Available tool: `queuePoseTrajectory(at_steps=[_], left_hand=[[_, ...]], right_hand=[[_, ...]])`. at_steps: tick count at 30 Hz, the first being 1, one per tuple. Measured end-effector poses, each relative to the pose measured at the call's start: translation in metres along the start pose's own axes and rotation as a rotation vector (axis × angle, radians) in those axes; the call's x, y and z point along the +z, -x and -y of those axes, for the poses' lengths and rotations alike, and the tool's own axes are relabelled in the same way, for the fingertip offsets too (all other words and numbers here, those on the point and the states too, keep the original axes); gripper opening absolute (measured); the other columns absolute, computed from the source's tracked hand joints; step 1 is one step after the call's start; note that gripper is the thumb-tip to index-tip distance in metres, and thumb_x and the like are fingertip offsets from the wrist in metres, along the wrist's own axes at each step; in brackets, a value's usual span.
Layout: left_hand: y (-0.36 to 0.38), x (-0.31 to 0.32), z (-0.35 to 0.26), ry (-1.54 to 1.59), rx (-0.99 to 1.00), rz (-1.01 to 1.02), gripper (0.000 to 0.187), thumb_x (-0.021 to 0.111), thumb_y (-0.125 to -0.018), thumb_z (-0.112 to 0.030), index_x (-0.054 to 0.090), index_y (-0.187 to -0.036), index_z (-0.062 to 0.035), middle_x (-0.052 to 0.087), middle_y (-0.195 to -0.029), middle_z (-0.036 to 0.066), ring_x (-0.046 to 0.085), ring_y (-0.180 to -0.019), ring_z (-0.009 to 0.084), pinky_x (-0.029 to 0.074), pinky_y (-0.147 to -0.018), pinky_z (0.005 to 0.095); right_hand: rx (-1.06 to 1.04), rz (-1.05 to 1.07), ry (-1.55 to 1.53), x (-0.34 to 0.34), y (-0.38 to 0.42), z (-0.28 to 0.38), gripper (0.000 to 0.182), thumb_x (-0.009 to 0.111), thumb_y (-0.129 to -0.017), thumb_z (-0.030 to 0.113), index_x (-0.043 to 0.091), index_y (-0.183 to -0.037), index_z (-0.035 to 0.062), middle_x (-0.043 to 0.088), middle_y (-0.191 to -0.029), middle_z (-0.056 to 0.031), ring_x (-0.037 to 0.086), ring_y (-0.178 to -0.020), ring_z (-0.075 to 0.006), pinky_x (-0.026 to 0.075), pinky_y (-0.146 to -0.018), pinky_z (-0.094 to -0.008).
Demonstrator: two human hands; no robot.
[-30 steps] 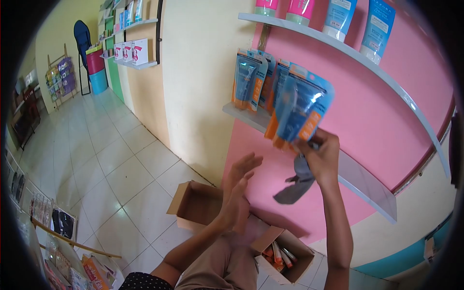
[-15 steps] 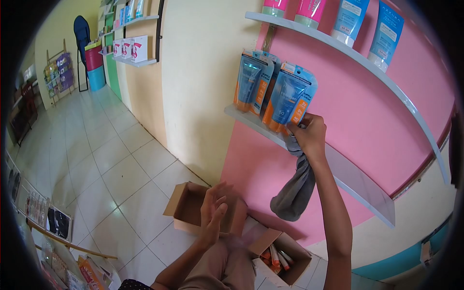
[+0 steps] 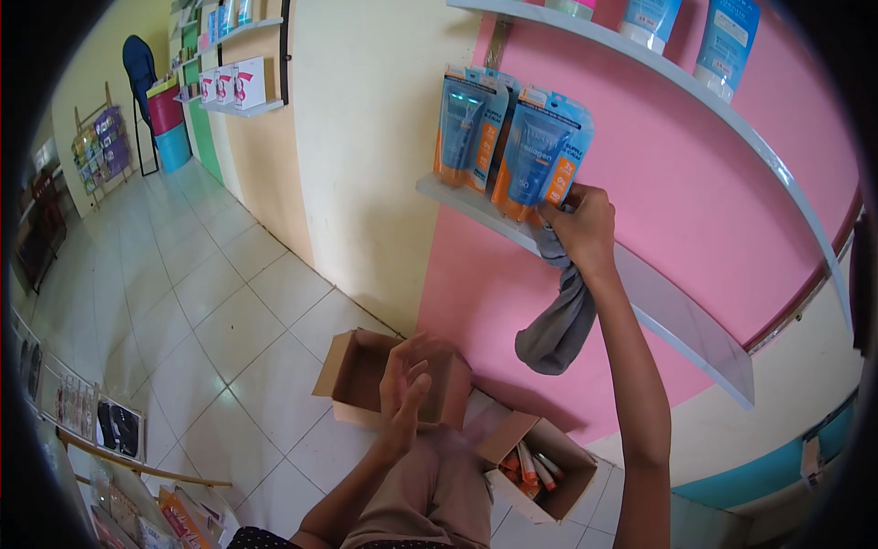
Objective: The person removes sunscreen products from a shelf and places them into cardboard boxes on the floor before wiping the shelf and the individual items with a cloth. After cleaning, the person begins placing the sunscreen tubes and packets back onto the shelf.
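My right hand (image 3: 585, 229) is closed at the lower right corner of a blue and orange sunscreen pack (image 3: 538, 160) standing on the lower shelf. A grey cloth (image 3: 560, 325) is bunched in the same hand and hangs below the shelf edge. To the left, more packs of the same kind (image 3: 465, 128) stand close beside it. My left hand (image 3: 402, 393) holds nothing; its fingers are apart and slightly curled, in front of an open cardboard box (image 3: 352, 380) on the floor.
A second cardboard box (image 3: 576, 489) with several orange and white tubes stands by my legs. The grey lower shelf (image 3: 686, 334) runs along the pink wall, under a curved upper shelf (image 3: 768, 137) with tubes. A product rack (image 3: 137, 471) is at lower left.
The view has tilted down a little, so shelves and packs appear higher. My right hand stays at the pack with the cloth, whose hanging end has swung slightly. My left hand is nearly unchanged.
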State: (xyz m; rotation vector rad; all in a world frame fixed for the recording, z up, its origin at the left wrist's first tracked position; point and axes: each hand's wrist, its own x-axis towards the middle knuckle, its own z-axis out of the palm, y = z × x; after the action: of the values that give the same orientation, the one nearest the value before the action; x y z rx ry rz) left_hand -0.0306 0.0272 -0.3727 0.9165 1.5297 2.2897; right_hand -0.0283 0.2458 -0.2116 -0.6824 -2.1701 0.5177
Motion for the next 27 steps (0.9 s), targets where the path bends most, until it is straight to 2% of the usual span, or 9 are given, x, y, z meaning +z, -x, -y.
queuePoseTrajectory(at_steps=[7,9,14,19,21,23,24,26,27], left_hand=[[0.001,-0.001,0.002,-0.025,-0.01,-0.009,0.051,0.044,-0.08,-0.032,0.035,-0.121,-0.0031,0.046,-0.116,0.012,0.041,-0.112,0.0195,0.029,-0.094,0.0338],[0.001,-0.002,0.005,-0.006,-0.01,0.017,0.049,0.044,-0.081,-0.029,0.034,-0.122,-0.0045,0.044,-0.118,0.011,0.038,-0.114,0.0189,0.026,-0.095,0.0355],[0.002,0.001,0.004,-0.009,-0.013,0.021,0.049,0.044,-0.08,-0.029,0.034,-0.122,-0.0044,0.044,-0.118,0.011,0.038,-0.114,0.0193,0.026,-0.095,0.0355],[0.003,0.001,0.005,-0.018,-0.024,0.025,0.05,0.045,-0.08,-0.029,0.034,-0.122,-0.0038,0.044,-0.118,0.011,0.039,-0.113,0.0198,0.026,-0.095,0.0356],[0.003,0.0,0.006,-0.097,-0.001,0.0,0.05,0.041,-0.081,-0.032,0.035,-0.121,-0.003,0.046,-0.116,0.012,0.043,-0.11,0.0198,0.032,-0.092,0.0334],[0.005,-0.003,0.008,-0.097,-0.015,-0.007,0.05,0.041,-0.081,-0.032,0.034,-0.122,-0.0031,0.046,-0.116,0.012,0.043,-0.11,0.0198,0.032,-0.092,0.0332],[0.008,-0.005,0.011,-0.088,-0.018,-0.024,0.051,0.041,-0.081,-0.032,0.034,-0.122,-0.0031,0.046,-0.117,0.012,0.044,-0.109,0.0198,0.033,-0.091,0.0329],[0.014,-0.007,0.013,-0.118,-0.058,-0.021,0.052,0.041,-0.082,-0.033,0.034,-0.123,-0.003,0.046,-0.117,0.012,0.044,-0.109,0.0204,0.033,-0.09,0.033],[0.019,-0.01,0.019,-0.156,-0.085,-0.006,0.052,0.041,-0.081,-0.033,0.034,-0.123,-0.0029,0.046,-0.117,0.012,0.044,-0.109,0.0205,0.033,-0.091,0.0331]], right_hand=[[0.038,0.057,0.016,-0.003,-0.001,-0.001,0.025,0.067,-0.062,0.022,0.063,-0.079,0.0031,0.063,-0.071,-0.0113,0.061,-0.065,-0.0256,0.048,-0.061,-0.0344],[0.04,0.063,0.028,-0.001,-0.001,-0.002,0.025,0.067,-0.062,0.022,0.063,-0.079,0.003,0.063,-0.071,-0.0114,0.061,-0.066,-0.0257,0.048,-0.062,-0.0347],[0.035,0.04,0.054,0.004,-0.002,-0.002,0.029,0.066,-0.062,0.023,0.062,-0.082,0.0022,0.062,-0.075,-0.0119,0.061,-0.071,-0.027,0.048,-0.063,-0.036],[-0.005,0.041,0.048,0.001,-0.002,-0.007,0.03,0.066,-0.062,0.024,0.062,-0.083,0.0022,0.062,-0.075,-0.0118,0.06,-0.069,-0.0268,0.047,-0.064,-0.0355],[-0.017,0.02,0.056,-0.007,0.007,-0.007,0.029,0.066,-0.062,0.023,0.062,-0.082,0.0017,0.062,-0.073,-0.0116,0.06,-0.067,-0.0263,0.047,-0.063,-0.035],[-0.13,-0.088,-0.164,-0.03,0.03,-0.003,0.024,0.066,-0.064,0.019,0.062,-0.077,-0.0003,0.06,-0.068,-0.0096,0.058,-0.062,-0.0193,0.046,-0.061,-0.0304],[-0.08,-0.082,-0.144,-0.042,0.045,-0.003,0.024,0.066,-0.064,0.019,0.062,-0.077,-0.0003,0.06,-0.068,-0.0096,0.058,-0.062,-0.0193,0.046,-0.061,-0.0304],[-0.074,-0.122,-0.309,-0.064,0.082,-0.008,0.015,0.065,-0.068,0.011,0.061,-0.073,-0.0025,0.059,-0.065,-0.0053,0.054,-0.058,-0.0106,0.043,-0.056,-0.0236],[-0.002,-0.1,-0.312,-0.073,0.103,-0.017,0.012,0.065,-0.069,0.009,0.061,-0.072,-0.0029,0.058,-0.064,-0.0038,0.052,-0.057,-0.0079,0.042,-0.054,-0.0212]])
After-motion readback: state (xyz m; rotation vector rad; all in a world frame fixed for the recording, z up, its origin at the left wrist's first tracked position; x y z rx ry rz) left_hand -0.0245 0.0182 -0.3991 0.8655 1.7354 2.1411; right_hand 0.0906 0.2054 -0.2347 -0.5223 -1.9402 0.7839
